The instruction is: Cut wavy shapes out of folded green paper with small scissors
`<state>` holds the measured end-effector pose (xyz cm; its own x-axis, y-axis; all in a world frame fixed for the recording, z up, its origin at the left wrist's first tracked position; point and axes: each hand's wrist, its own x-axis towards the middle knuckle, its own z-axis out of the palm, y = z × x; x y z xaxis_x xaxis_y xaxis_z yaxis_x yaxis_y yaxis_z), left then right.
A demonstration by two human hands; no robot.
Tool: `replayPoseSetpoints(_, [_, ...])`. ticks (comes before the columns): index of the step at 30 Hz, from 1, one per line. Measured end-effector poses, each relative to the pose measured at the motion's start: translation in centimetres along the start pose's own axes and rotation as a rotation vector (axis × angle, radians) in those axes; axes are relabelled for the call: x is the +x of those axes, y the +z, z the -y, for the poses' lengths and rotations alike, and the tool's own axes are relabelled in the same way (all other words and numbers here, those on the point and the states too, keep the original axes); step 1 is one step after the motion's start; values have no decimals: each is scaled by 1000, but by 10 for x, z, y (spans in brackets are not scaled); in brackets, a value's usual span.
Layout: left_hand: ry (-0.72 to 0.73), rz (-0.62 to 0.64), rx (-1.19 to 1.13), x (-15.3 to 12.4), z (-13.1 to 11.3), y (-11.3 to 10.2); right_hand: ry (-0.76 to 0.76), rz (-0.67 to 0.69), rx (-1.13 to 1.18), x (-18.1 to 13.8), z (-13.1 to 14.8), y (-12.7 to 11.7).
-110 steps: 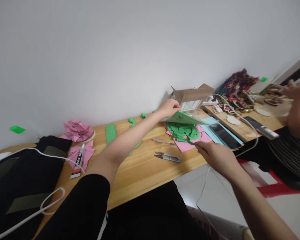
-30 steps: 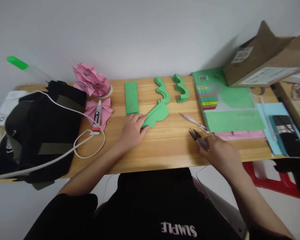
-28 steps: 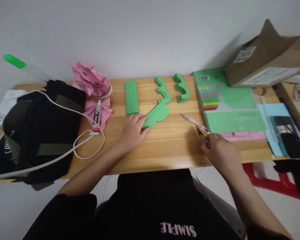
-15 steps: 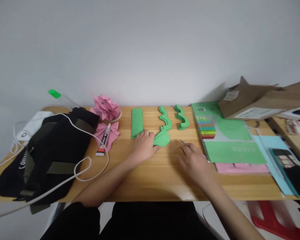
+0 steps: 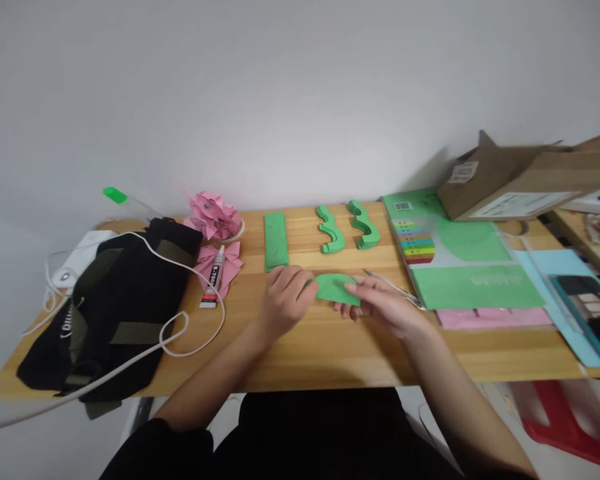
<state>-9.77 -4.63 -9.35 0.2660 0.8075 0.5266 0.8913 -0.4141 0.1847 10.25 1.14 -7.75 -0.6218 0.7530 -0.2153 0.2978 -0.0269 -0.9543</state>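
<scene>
A curved green paper piece (image 5: pixel 336 288) is held between my two hands, just over the wooden table (image 5: pixel 330 353). My left hand (image 5: pixel 286 300) pinches its left end with curled fingers. On the other end, my right hand (image 5: pixel 380 300) grips with the thumb on top and the fingers beneath. Beyond the hands lie a folded green paper rectangle (image 5: pixel 277 240) and two wavy green paper cutouts, one nearer the middle (image 5: pixel 334 238) and one to its right (image 5: pixel 366 230). A pair of scissors (image 5: pixel 397 287) rests beside my right hand, partly hidden by it.
On the left are a black bag (image 5: pixel 130 313), a white cable (image 5: pixel 200 350), a glue tube (image 5: pixel 213 280) and a pink folded-paper flower (image 5: pixel 214 217). To the right lie a green paper pack (image 5: pixel 485 287), a cardboard box (image 5: pixel 510 177) and a light-blue sheet (image 5: pixel 547 263).
The curved green piece has come off the table into both hands. My right hand has left the scissors and moved in to grip the piece's right end. The view has shifted slightly.
</scene>
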Motion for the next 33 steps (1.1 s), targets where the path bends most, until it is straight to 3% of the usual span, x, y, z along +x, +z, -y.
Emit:
replayPoseSetpoints(4, [-46, -121, -16, -7, 2, -12, -75, -5, 8, -8, 0, 0])
replayPoseSetpoints(10, [-209, 98, -251, -23, 16, -11, -150, -123, -190, -9, -19, 4])
replayPoseSetpoints(15, [-181, 234, -250, -37, 23, 4, -184, -212, -398, -9, -25, 10])
replayPoseSetpoints(25, [-135, 345, -222, -38, 22, 6, -158, -181, -537, -7, -32, 9])
replayPoseSetpoints(33, [-225, 391, -311, -37, 20, 8, -166, -190, -473, -5, -34, 11])
